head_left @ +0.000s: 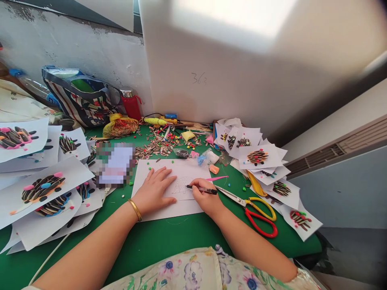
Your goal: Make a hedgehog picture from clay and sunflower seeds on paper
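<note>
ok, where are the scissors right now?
In the head view, the scissors lie on the green table, just to the right of the right hand, between it and the right-side picture cards.

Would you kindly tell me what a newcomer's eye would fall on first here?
Probably the metal scissors with red and yellow handles, on the green tabletop beside the right hand. White paper cards bearing dark seed pictures also stand out, piled at left and right. Between them, the right hand holds a slim black pen over white paper bearing a line drawing, where the left hand lies spread.
</note>
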{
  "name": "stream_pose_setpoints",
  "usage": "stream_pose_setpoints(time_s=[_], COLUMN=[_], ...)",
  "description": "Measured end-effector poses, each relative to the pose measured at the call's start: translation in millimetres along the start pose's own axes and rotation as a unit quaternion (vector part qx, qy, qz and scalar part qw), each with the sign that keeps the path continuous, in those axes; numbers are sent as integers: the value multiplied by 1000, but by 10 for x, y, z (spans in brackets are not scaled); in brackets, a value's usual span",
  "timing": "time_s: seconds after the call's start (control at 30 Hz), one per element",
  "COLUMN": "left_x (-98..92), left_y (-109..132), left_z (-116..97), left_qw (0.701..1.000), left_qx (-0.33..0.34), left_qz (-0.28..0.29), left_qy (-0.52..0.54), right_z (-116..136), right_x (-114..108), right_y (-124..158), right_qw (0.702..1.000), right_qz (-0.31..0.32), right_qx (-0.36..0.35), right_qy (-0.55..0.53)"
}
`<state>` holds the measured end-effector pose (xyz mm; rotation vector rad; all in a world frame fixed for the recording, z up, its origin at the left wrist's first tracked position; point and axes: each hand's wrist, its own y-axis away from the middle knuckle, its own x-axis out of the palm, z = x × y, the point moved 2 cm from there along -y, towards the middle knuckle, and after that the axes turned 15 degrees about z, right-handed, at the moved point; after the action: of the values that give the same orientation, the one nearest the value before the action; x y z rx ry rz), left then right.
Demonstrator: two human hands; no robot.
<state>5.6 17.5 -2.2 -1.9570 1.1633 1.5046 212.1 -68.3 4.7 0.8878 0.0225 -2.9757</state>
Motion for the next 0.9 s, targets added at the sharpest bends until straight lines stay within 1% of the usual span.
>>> stream_pose_setpoints(time_s=[0.23,0.37,0.63,0.9], left_x=[-24,-24,-34,-54], left_y=[-3,-7,-4,-9], left_z=[-19,-18,-19,-31], left_qw=[1000,1000,1000,1000], left_qx=[-2,-3,-7,-12], left_qz=[-1,0,8,12], left_qy=[1,0,-13,-15], right_z=[-9,-20,-30,-30], right_x=[-5,-26,-20,-44], right_y=[-10,-9,-27,-25], right_qw=[1000,1000,1000,999], right_qz=[-6,-22,-19,-30], right_qx=[5,9,4,5], right_qy=[-7,-11,7,-12])
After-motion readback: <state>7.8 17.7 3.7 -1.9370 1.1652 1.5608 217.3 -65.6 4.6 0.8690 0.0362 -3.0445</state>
